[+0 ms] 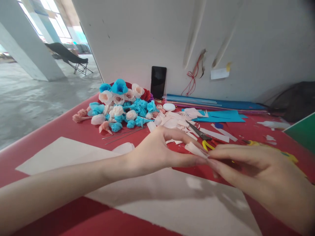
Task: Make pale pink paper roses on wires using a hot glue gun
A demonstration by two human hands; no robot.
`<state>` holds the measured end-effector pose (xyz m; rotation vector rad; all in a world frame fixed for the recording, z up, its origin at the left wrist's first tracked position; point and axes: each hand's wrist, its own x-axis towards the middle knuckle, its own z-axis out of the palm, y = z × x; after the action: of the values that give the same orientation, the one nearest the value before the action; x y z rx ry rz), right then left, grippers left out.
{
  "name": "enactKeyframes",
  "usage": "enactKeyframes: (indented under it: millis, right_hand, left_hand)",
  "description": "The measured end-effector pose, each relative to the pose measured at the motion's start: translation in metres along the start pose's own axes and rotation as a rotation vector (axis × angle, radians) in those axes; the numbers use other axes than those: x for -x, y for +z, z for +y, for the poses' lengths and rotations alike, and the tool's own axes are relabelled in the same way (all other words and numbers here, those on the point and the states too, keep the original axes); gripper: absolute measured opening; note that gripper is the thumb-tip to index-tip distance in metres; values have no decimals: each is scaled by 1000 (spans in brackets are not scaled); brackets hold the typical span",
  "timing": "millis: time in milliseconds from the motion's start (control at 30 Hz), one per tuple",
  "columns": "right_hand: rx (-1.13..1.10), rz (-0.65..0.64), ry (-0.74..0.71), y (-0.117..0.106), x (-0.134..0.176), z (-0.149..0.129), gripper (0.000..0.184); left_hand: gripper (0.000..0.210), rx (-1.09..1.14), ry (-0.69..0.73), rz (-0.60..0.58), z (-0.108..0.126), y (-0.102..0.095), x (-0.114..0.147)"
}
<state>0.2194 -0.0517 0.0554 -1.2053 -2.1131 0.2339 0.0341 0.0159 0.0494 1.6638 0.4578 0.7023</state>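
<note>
Between the fingertips of both hands is a small curled piece of pale crepe paper [195,150], narrowing to a point on the right. My left hand [157,150] pinches it between thumb and fingers. From the other side, my right hand [256,170] grips its narrow end, the two hands' fingertips touching. Beneath them lies a large pale paper sheet [182,206] on the red table [81,213]. Scissors with yellow handles [200,132] rest just behind the fingers, beside a heap of pale paper scraps [172,120].
Blue, white and pink paper flowers [119,105] are piled at the back left near thin wires [125,135]. A black phone [158,81] leans on the wall. Blue paper strips [221,116] lie behind. A yellow tool [283,154] is partly hidden by my right hand.
</note>
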Motion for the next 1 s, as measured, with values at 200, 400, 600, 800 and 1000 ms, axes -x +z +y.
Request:
enactKeyframes:
  millis: [200,400,600,800,1000]
  right_hand:
    - [-68,-1,27,-2,1,-1,20]
    - [-45,-10,25,-1,-4,1,17]
    - [-43,-49,164,0,-3,-4,17]
    - [-78,-53,236,3,-1,-3,17]
    - [-105,-137,283,1,-1,-1,17]
  left_hand:
    - [6,-32,11,59,1,4,2]
    - [4,-31,-2,92,-1,5,2]
    - [2,-42,-39,127,0,7,0]
    - [4,-21,-70,144,-4,8,2]
    - [8,-54,-105,119,-12,9,2]
